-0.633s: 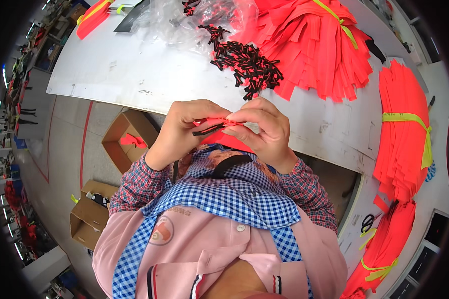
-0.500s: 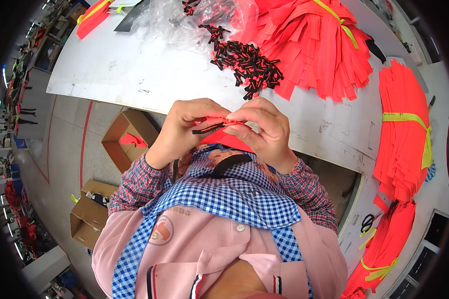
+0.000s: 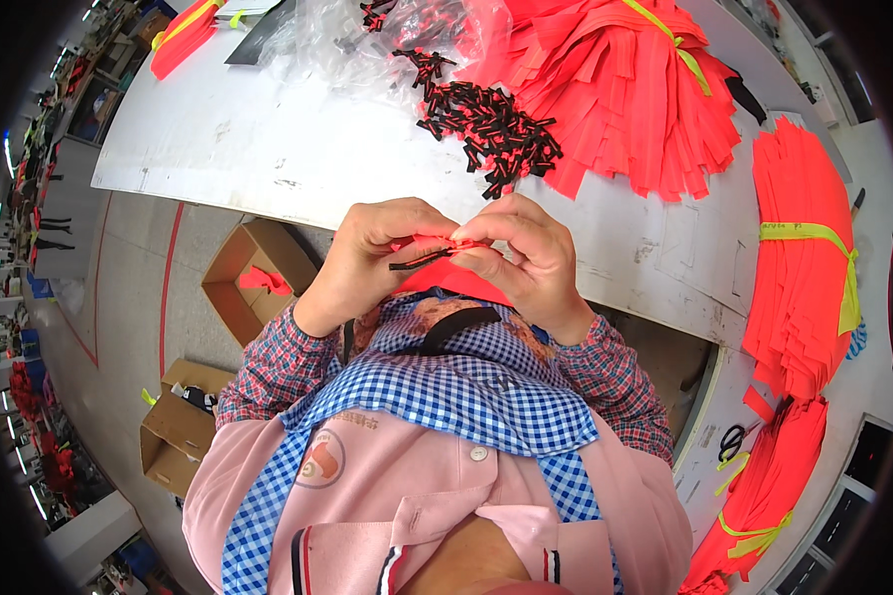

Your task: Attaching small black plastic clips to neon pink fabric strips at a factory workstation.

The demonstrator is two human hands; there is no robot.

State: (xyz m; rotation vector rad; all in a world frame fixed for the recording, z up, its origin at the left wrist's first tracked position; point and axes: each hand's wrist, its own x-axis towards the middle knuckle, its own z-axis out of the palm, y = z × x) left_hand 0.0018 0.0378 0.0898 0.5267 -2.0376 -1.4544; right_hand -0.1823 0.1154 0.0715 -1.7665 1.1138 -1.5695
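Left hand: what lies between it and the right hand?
Red cloth and a narrow black strip show between the left hand and right hand in the head view.

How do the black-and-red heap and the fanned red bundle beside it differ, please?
The heap is mostly black with red bits; the bundle is red with a yellowish tie. The heap holds short pieces, the bundle long strips. The heap is jumbled, while the bundle is gathered at its tie. Both lie on the white table.
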